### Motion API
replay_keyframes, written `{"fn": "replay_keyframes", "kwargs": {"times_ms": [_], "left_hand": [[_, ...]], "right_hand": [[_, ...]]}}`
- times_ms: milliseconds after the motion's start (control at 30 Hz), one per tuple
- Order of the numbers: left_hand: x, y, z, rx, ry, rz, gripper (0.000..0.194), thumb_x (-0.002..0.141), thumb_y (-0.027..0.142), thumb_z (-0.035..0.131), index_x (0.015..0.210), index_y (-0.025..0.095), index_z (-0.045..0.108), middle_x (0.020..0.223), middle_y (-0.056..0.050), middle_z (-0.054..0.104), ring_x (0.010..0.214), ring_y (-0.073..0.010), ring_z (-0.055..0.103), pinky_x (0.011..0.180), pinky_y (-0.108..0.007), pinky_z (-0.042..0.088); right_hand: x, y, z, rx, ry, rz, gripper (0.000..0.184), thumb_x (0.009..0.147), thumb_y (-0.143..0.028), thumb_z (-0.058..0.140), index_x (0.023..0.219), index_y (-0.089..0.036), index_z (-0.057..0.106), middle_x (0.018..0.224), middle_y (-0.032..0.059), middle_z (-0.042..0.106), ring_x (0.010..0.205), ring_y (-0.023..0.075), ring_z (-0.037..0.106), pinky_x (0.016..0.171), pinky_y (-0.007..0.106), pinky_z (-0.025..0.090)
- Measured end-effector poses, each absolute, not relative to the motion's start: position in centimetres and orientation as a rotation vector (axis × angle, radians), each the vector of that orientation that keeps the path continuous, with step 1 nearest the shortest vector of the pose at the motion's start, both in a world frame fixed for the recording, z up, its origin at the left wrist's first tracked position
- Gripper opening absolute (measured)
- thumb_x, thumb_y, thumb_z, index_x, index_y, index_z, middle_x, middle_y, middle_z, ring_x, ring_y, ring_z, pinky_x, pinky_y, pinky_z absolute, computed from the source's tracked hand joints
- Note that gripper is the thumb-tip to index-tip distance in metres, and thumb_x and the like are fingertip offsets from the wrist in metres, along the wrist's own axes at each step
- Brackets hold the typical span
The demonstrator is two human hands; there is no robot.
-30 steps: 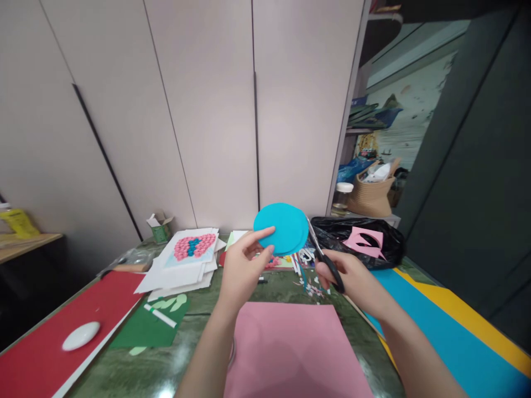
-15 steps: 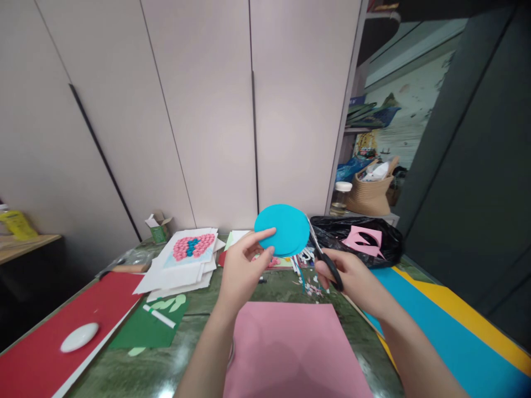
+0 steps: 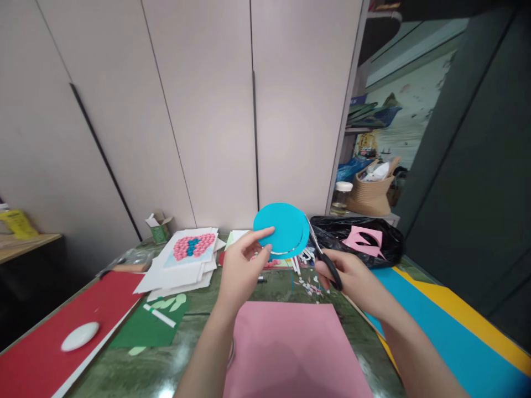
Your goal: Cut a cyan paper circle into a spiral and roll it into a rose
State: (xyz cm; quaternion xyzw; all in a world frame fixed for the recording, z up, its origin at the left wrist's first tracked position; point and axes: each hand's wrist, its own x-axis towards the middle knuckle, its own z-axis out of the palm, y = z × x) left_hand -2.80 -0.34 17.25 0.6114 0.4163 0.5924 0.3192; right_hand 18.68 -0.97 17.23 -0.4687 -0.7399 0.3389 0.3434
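A round piece of blue paper (image 3: pixel 279 221) is pinched between the thumb and fingers of my left hand (image 3: pixel 244 271), raised above the table. Along its right and lower edge a narrow curved strip has partly come away, leaving a thin gap. My right hand (image 3: pixel 350 276) grips the black handles of a pair of scissors (image 3: pixel 331 268). Their blades point up and left and meet the paper's right edge. Below both hands lies a sheet of pink paper (image 3: pixel 294 348) on the green table.
White sheets with a pink and blue picture (image 3: pixel 193 247) lie back left. Green paper (image 3: pixel 145 329) with a marker and red paper (image 3: pixel 112 298) with a white oval object (image 3: pixel 80 336) are at left. A black plastic bag (image 3: pixel 390 237) and blue paper sheets (image 3: pixel 440 326) are at right.
The strip at the blue paper's edge has spread away from the round piece, and the gap between them shows wider. Both hands have stayed in nearly the same place.
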Motion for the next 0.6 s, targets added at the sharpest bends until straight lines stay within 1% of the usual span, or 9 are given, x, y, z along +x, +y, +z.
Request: {"fn": "replay_keyframes", "kwargs": {"times_ms": [67, 200, 367, 533, 600], "left_hand": [[-2.85, -0.33, 17.25, 1.625, 1.109, 1.573, 0.031, 0.079, 0.027, 0.061, 0.109, 0.023, 0.068, 0.088, -0.005, 0.066, 0.075, -0.0143, 0.059, 0.067, -0.028, 0.055], [-2.88, -0.32, 17.25, 1.635, 1.104, 1.589, 0.030, 0.080, 0.026, 0.059, 0.108, 0.022, 0.068, 0.093, -0.005, 0.068, 0.078, -0.0152, 0.061, 0.067, -0.027, 0.053], [-2.78, -0.41, 17.36, 1.632, 1.119, 1.634, 0.031, 0.079, 0.027, 0.060, 0.108, 0.021, 0.068, 0.091, -0.005, 0.067, 0.076, -0.0136, 0.059, 0.071, -0.027, 0.053], [-2.72, -0.34, 17.39, 1.589, 1.106, 1.655, 0.035, 0.077, 0.029, 0.063, 0.111, 0.020, 0.067, 0.084, -0.004, 0.066, 0.071, -0.0127, 0.056, 0.067, -0.026, 0.052], [-2.75, -0.28, 17.34, 1.596, 1.108, 1.650, 0.034, 0.077, 0.028, 0.063, 0.110, 0.020, 0.068, 0.086, -0.004, 0.067, 0.072, -0.0127, 0.056, 0.065, -0.025, 0.051]], "right_hand": [[18.73, -0.89, 17.12, -1.220, -1.923, 0.869, 0.037, 0.086, -0.045, 0.049, 0.060, -0.018, 0.045, 0.056, -0.0035, 0.049, 0.054, 0.0101, 0.041, 0.054, 0.024, 0.029], [18.76, -0.73, 16.95, -1.222, -1.920, 0.864, 0.036, 0.086, -0.043, 0.050, 0.060, -0.018, 0.046, 0.055, -0.0034, 0.049, 0.054, 0.0101, 0.041, 0.054, 0.024, 0.029], [18.76, -0.64, 16.84, -1.232, -1.915, 0.886, 0.036, 0.085, -0.044, 0.051, 0.060, -0.018, 0.045, 0.056, -0.0030, 0.051, 0.054, 0.0104, 0.043, 0.054, 0.024, 0.030], [18.81, -0.66, 16.72, -1.234, -1.926, 0.880, 0.036, 0.086, -0.045, 0.050, 0.061, -0.018, 0.044, 0.056, -0.0033, 0.051, 0.054, 0.0101, 0.042, 0.054, 0.024, 0.030], [18.78, -0.69, 16.76, -1.223, -1.928, 0.869, 0.036, 0.086, -0.045, 0.050, 0.062, -0.018, 0.044, 0.057, -0.0032, 0.050, 0.055, 0.0100, 0.042, 0.054, 0.024, 0.030]]}}
